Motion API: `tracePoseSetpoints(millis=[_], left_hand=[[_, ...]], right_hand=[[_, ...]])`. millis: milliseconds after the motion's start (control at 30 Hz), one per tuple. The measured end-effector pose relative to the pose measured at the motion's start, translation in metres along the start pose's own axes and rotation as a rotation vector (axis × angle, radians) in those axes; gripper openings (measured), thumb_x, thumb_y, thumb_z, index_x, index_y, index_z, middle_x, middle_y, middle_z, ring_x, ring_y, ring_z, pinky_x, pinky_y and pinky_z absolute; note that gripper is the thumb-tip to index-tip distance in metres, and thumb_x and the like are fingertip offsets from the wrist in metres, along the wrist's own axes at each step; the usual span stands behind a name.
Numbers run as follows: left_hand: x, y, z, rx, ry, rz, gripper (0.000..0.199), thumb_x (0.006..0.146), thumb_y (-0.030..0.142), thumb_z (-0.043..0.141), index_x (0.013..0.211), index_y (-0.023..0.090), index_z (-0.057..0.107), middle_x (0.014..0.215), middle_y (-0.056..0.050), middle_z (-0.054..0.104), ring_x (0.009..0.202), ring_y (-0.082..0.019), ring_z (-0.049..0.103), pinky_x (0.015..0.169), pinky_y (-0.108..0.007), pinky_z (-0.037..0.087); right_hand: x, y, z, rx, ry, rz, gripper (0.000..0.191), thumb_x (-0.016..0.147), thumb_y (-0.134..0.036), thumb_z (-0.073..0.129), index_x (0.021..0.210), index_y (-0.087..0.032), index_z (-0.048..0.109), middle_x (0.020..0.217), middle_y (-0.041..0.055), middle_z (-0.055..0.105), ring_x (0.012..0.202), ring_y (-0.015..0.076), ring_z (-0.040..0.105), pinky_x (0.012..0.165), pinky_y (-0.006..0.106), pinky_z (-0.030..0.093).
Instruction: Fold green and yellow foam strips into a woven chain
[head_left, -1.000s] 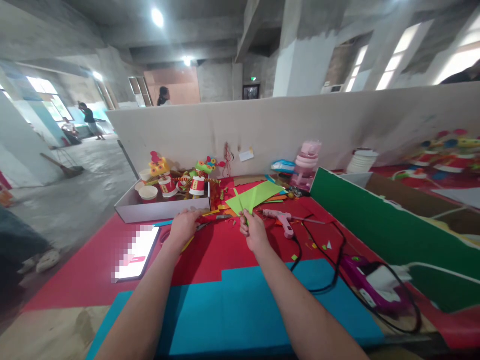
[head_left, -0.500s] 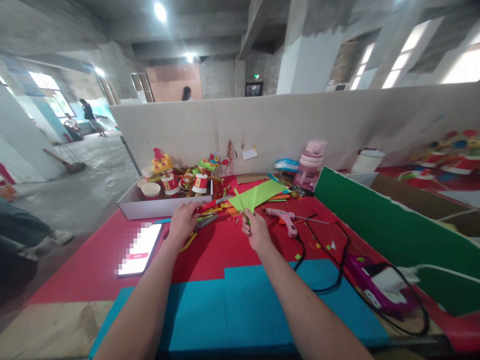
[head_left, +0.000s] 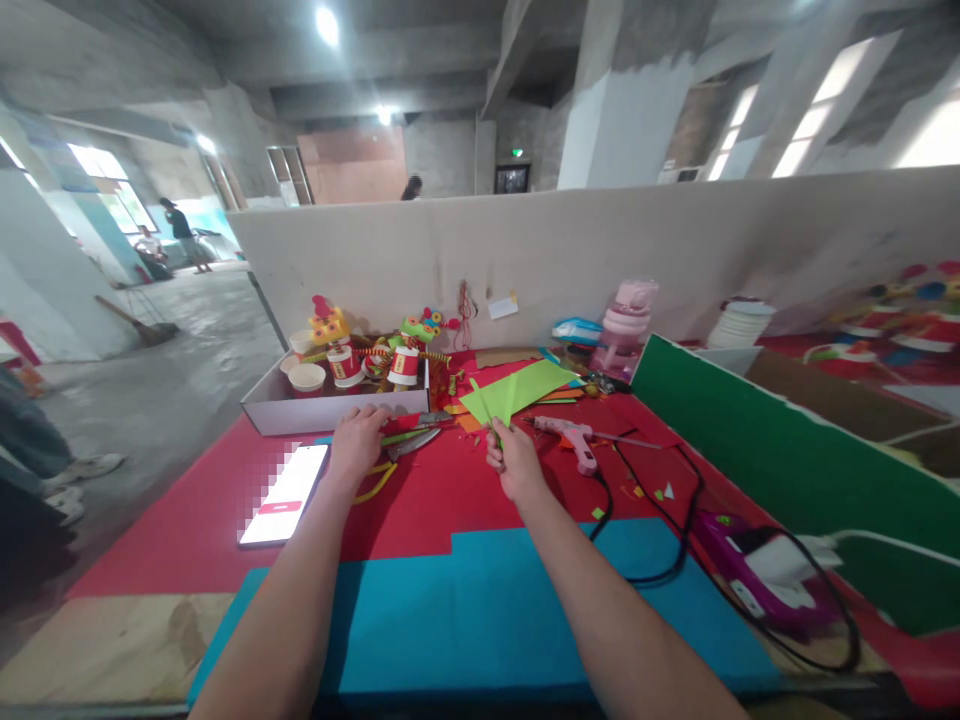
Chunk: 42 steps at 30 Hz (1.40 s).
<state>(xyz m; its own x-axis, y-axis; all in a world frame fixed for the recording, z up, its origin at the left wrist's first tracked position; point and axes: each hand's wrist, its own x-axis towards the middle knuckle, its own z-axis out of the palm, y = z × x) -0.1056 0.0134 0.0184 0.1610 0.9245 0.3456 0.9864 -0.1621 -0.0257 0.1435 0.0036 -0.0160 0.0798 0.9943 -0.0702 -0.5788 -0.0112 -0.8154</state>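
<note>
My right hand [head_left: 514,462] is closed on narrow green paper strips [head_left: 484,402] that stick up past the fingers, in front of a larger light green paper sheet [head_left: 525,388]. My left hand [head_left: 358,440] rests low over the table by the white box's front, its fingers stretched forward and partly hidden from view. Right beside its fingertips lies a red utility knife [head_left: 409,422]. Scissors with yellow handles [head_left: 375,484] lie close to it, their blades [head_left: 415,444] pointing away to the right.
A lit phone [head_left: 285,500] lies left of my left arm. At the back left stands a white box [head_left: 337,414] with paper cups and figures. To the right are a pink glue gun [head_left: 570,437] with its cord, a purple power strip [head_left: 757,580] and a green panel [head_left: 780,470]. Blue sheets [head_left: 480,620] line the front.
My left hand has drawn back left, away from the red utility knife, which now lies flatter beside it. My right hand keeps its hold on the green strips in about the same place.
</note>
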Motion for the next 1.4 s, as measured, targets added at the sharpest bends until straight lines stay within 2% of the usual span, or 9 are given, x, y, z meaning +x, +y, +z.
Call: tracePoseSetpoints(millis=[267,533,733,800,900,1033,1200,1300,1400], left_hand=[[0.0,0.001,0.009,0.042,0.007,0.022,0.04,0.082,0.01,0.046,0.116,0.027,0.061,0.107,-0.007,0.064,0.1,-0.026,0.051,0.083,-0.035,0.041],[0.003,0.003,0.011,-0.022,0.029,0.024,0.033,0.085,0.014,0.045,0.109,0.023,0.066,0.109,-0.009,0.064,0.102,-0.025,0.054,0.089,-0.035,0.041],[0.002,0.03,0.011,-0.429,0.199,0.01,0.026,0.09,0.023,0.045,0.104,0.021,0.067,0.107,-0.007,0.068,0.095,-0.02,0.061,0.083,-0.029,0.047],[0.0,0.047,0.016,-0.561,0.176,0.047,0.023,0.09,0.022,0.046,0.099,0.019,0.067,0.098,-0.006,0.07,0.087,-0.018,0.063,0.08,-0.028,0.048],[-0.003,0.071,0.023,-0.562,0.124,0.242,0.024,0.088,0.015,0.046,0.096,0.018,0.069,0.097,-0.007,0.07,0.094,-0.018,0.062,0.085,-0.029,0.047],[0.004,0.097,0.024,-0.327,-0.039,0.346,0.026,0.089,0.014,0.044,0.092,0.014,0.069,0.089,-0.011,0.066,0.088,-0.019,0.06,0.08,-0.029,0.046],[0.023,0.113,0.025,-0.146,-0.165,0.529,0.026,0.091,0.025,0.048,0.095,0.015,0.072,0.087,-0.012,0.065,0.089,-0.021,0.057,0.078,-0.03,0.044],[0.026,0.106,0.026,-0.106,-0.11,0.429,0.026,0.09,0.022,0.048,0.089,0.014,0.073,0.086,-0.013,0.065,0.091,-0.023,0.056,0.079,-0.032,0.043],[0.021,0.095,0.025,-0.337,-0.002,0.303,0.026,0.09,0.021,0.047,0.097,0.019,0.073,0.092,-0.01,0.066,0.09,-0.02,0.057,0.079,-0.029,0.044]], right_hand=[[-0.001,0.0,0.002,0.013,0.017,0.019,0.027,0.066,-0.035,0.074,0.067,-0.015,0.056,0.05,-0.0077,0.046,0.034,0.0008,0.029,0.031,0.015,0.017],[-0.004,-0.003,0.003,0.002,0.022,0.039,0.023,0.069,-0.032,0.071,0.068,-0.015,0.057,0.049,-0.0075,0.045,0.035,0.0016,0.029,0.032,0.015,0.017],[-0.005,-0.001,0.007,0.029,-0.018,0.019,0.021,0.068,-0.03,0.072,0.072,-0.016,0.057,0.054,-0.0056,0.051,0.04,0.0035,0.037,0.037,0.016,0.027],[-0.003,-0.003,0.006,0.038,0.016,-0.027,0.02,0.069,-0.03,0.071,0.073,-0.016,0.057,0.056,-0.0051,0.052,0.041,0.0041,0.039,0.038,0.017,0.029],[0.001,-0.01,0.0,0.032,0.138,-0.154,0.018,0.072,-0.031,0.068,0.073,-0.016,0.057,0.056,-0.0052,0.052,0.042,0.0044,0.039,0.037,0.017,0.029],[0.006,-0.015,-0.008,0.012,0.222,-0.227,0.02,0.073,-0.034,0.067,0.073,-0.017,0.057,0.055,-0.0054,0.051,0.041,0.0045,0.038,0.036,0.017,0.028],[0.007,-0.009,-0.007,-0.016,0.16,-0.194,0.024,0.07,-0.037,0.069,0.072,-0.017,0.056,0.052,-0.0059,0.049,0.039,0.0046,0.036,0.035,0.018,0.027],[0.007,-0.007,-0.006,-0.007,0.149,-0.167,0.023,0.069,-0.036,0.07,0.072,-0.017,0.057,0.052,-0.0058,0.05,0.039,0.0045,0.036,0.035,0.017,0.027],[0.006,-0.005,-0.004,0.008,0.131,-0.109,0.024,0.067,-0.035,0.071,0.071,-0.017,0.057,0.053,-0.0055,0.051,0.04,0.0044,0.037,0.036,0.017,0.028]])
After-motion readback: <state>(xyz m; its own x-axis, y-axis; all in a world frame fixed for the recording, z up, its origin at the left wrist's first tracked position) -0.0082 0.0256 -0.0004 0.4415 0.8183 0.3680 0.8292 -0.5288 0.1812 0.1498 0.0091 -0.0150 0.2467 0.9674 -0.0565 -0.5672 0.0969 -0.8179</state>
